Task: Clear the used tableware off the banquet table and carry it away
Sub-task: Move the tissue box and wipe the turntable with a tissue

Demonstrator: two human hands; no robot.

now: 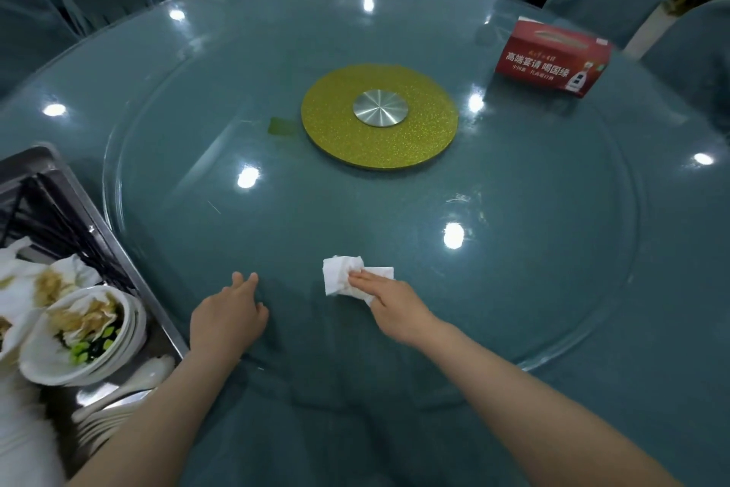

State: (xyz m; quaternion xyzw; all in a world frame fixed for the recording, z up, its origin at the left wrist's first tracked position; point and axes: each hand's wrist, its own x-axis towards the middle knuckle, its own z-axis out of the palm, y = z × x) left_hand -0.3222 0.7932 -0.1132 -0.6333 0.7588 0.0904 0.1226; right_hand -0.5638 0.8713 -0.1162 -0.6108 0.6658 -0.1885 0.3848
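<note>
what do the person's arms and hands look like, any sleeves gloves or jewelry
Both forearms are bare up to the bottom edge of the picture, with no sleeves showing. The left hand and right hand wear no gloves, and no rings, watch or bracelets are visible.

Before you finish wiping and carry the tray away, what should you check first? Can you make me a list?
1. Tissue under right hand, fingers flat on it: ok.
2. Left hand free, resting on the table: ok.
3. Used bowls and spoons stacked in the metal tray: ok.
4. Red tissue box on the table, not yet cleared: not ok.
5. Glass wiped clean: cannot tell, reflections hide smears.
6. Tray steady at the table edge: cannot tell.
</note>
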